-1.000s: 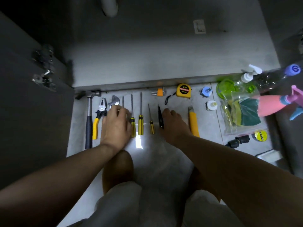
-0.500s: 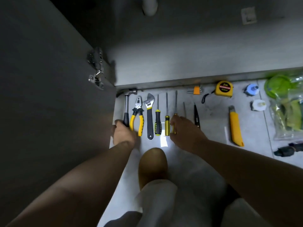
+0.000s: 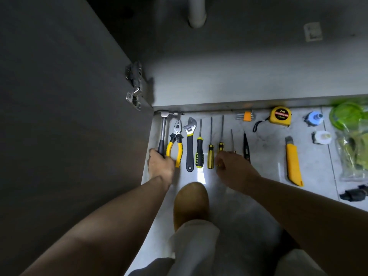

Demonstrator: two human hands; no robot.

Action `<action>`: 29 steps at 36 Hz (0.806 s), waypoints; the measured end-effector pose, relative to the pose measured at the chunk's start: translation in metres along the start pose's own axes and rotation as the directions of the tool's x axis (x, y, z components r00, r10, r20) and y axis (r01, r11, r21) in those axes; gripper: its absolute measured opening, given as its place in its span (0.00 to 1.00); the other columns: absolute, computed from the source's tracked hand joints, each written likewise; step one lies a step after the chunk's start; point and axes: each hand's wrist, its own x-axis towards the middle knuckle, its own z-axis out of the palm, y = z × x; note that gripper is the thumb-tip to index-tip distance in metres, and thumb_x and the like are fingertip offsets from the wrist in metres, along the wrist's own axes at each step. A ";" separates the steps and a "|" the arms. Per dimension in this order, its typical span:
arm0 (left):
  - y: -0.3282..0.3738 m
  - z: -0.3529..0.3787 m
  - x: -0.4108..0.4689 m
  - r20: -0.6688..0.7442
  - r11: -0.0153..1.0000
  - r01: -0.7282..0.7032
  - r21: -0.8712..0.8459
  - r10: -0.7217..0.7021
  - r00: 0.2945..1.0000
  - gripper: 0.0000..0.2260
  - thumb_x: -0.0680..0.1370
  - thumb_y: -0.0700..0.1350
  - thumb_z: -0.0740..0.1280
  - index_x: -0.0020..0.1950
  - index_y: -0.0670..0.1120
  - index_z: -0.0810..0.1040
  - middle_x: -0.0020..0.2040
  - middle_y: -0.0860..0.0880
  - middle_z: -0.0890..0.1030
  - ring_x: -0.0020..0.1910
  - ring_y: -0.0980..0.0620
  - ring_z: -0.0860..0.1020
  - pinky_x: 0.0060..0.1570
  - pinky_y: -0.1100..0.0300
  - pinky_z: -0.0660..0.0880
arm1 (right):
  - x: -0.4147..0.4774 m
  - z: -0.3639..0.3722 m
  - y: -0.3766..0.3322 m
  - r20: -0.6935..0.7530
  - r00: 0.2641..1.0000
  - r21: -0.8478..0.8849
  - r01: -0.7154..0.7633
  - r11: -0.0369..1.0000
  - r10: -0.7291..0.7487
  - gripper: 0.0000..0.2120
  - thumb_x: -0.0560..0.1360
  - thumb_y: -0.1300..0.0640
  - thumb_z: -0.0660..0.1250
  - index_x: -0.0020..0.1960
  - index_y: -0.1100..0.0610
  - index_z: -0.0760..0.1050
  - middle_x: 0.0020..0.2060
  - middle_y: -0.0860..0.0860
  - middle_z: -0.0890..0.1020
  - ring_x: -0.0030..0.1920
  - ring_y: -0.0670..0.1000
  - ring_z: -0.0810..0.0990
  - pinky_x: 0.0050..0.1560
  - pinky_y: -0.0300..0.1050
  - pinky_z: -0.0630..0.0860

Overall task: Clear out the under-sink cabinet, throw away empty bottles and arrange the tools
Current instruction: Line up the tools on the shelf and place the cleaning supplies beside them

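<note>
Tools lie in a row on the floor in front of the cabinet. From the left: a hammer [image 3: 163, 128], yellow-handled pliers [image 3: 176, 140], an adjustable wrench [image 3: 189, 140], a black-and-yellow screwdriver [image 3: 199, 150], then three thinner screwdrivers [image 3: 210, 150] and a black tool [image 3: 246, 145]. My left hand [image 3: 161, 165] is closed around the hammer's black grip. My right hand [image 3: 233, 169] rests over the handles of two thin screwdrivers, fingers curled; whether it grips one is hidden. A yellow utility knife [image 3: 292, 162], hex keys [image 3: 246, 115] and a tape measure [image 3: 280, 115] lie further right.
The open cabinet door [image 3: 65, 116] stands close on the left with its hinge [image 3: 134, 86]. A drain pipe [image 3: 197, 12] hangs inside the cabinet. Two bottle caps [image 3: 314, 118], a green bottle [image 3: 346, 116], a plastic bag [image 3: 354, 152] and a black object [image 3: 354, 193] sit at right. My knee [image 3: 191, 202] is below.
My left hand has gone from the wrench and screwdrivers to the hammer's grip. My right hand shifted left onto the thin screwdriver handles. The view swung left, towards the door.
</note>
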 end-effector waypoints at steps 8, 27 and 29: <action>-0.001 0.008 -0.027 0.084 0.952 -0.299 0.071 0.293 0.952 0.03 0.79 0.46 0.63 0.51 0.52 0.71 0.47 0.48 0.78 0.46 0.46 0.78 0.49 0.45 0.78 | 0.003 0.003 -0.016 0.089 0.992 0.287 -0.112 0.951 0.090 0.07 0.78 0.53 0.68 0.55 0.50 0.78 0.49 0.50 0.82 0.48 0.52 0.82 0.49 0.46 0.79; 0.048 0.021 -0.035 0.079 0.896 -0.425 0.132 0.417 0.905 0.09 0.78 0.39 0.65 0.57 0.46 0.79 0.59 0.45 0.74 0.61 0.44 0.73 0.64 0.47 0.72 | 0.002 -0.018 -0.015 -0.007 0.972 0.860 -0.114 0.498 0.235 0.05 0.80 0.60 0.68 0.52 0.60 0.80 0.43 0.60 0.85 0.38 0.51 0.84 0.48 0.54 0.82; 0.043 0.018 -0.021 0.034 0.885 -0.344 0.313 0.352 0.935 0.15 0.78 0.44 0.67 0.64 0.46 0.74 0.63 0.44 0.71 0.65 0.43 0.69 0.63 0.45 0.72 | 0.006 -0.021 -0.012 0.008 0.976 0.874 -0.113 0.473 0.218 0.03 0.80 0.60 0.68 0.51 0.59 0.80 0.41 0.55 0.87 0.40 0.51 0.86 0.46 0.49 0.83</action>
